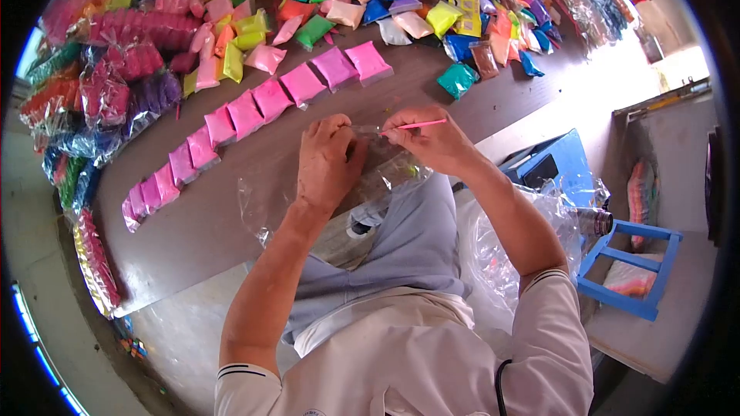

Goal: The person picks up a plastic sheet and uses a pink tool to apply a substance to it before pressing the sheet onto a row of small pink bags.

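Note:
My right hand grips a thin pink stick between thumb and fingers, its tip pointing left. My left hand is closed, its fingers pinching the edge of a transparent plastic bag. The bag hangs below both hands at the table's edge, over my lap. What lies between the fingertips is too small to make out. Beyond my hands, a curved row of pink and purple packets runs across the brown table.
Bagged packets in many colours are heaped at the left and back. A yellow printed sheet lies among loose packets. To my right are a blue box, crumpled plastic and a blue stool frame.

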A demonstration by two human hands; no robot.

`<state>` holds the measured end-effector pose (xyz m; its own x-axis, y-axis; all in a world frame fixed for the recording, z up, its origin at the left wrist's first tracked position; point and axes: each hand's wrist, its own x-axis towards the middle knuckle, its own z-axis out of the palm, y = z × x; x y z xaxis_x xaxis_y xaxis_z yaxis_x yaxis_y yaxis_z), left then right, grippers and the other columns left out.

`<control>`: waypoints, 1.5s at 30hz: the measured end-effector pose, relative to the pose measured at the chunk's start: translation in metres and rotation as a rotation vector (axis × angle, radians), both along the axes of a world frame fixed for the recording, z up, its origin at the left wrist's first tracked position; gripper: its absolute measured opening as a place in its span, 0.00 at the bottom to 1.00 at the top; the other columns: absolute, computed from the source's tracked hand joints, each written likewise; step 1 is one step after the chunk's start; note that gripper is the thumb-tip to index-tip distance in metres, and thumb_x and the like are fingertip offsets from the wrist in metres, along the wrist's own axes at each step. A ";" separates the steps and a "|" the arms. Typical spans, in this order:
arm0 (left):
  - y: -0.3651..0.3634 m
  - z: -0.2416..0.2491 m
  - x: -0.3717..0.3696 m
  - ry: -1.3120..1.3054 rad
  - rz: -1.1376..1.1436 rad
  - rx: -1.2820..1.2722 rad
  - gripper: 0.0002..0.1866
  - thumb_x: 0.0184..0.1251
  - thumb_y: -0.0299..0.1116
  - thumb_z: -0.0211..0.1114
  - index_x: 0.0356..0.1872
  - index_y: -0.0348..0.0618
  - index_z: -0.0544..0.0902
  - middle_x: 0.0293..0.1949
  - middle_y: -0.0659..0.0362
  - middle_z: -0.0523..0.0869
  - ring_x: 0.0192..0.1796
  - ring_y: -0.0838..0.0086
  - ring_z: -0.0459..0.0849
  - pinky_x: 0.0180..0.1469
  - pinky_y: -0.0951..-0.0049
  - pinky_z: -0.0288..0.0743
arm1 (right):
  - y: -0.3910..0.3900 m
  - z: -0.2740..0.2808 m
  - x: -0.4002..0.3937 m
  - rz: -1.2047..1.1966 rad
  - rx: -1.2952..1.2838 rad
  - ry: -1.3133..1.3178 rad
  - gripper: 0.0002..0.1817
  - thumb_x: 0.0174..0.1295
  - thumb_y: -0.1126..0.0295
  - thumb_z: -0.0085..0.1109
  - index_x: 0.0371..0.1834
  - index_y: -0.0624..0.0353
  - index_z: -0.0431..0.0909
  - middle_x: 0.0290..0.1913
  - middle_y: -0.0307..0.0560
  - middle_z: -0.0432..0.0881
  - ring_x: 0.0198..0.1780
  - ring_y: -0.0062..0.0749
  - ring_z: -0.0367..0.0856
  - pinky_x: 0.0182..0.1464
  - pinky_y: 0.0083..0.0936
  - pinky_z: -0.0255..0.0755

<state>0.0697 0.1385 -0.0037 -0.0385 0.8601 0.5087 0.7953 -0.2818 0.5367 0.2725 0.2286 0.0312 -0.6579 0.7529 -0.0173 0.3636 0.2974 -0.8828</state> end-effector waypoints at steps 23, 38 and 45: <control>0.001 -0.005 0.001 0.002 0.063 0.024 0.09 0.55 0.26 0.75 0.28 0.43 0.80 0.46 0.55 0.84 0.48 0.56 0.81 0.50 0.57 0.72 | 0.002 -0.012 -0.012 0.079 0.387 -0.077 0.05 0.60 0.67 0.68 0.32 0.56 0.87 0.35 0.44 0.85 0.46 0.42 0.84 0.60 0.41 0.71; -0.001 -0.002 0.001 0.012 0.069 0.005 0.10 0.54 0.24 0.75 0.28 0.41 0.79 0.45 0.55 0.83 0.48 0.55 0.82 0.51 0.57 0.72 | 0.003 -0.019 -0.010 0.055 0.595 0.027 0.04 0.59 0.67 0.70 0.31 0.54 0.86 0.31 0.42 0.84 0.44 0.42 0.85 0.66 0.41 0.73; 0.000 -0.001 0.002 -0.003 0.045 0.022 0.11 0.54 0.24 0.76 0.27 0.41 0.78 0.44 0.54 0.83 0.46 0.55 0.82 0.50 0.57 0.73 | 0.003 -0.015 -0.004 0.141 0.521 -0.005 0.02 0.58 0.70 0.70 0.31 0.53 0.86 0.32 0.41 0.84 0.44 0.42 0.84 0.62 0.40 0.74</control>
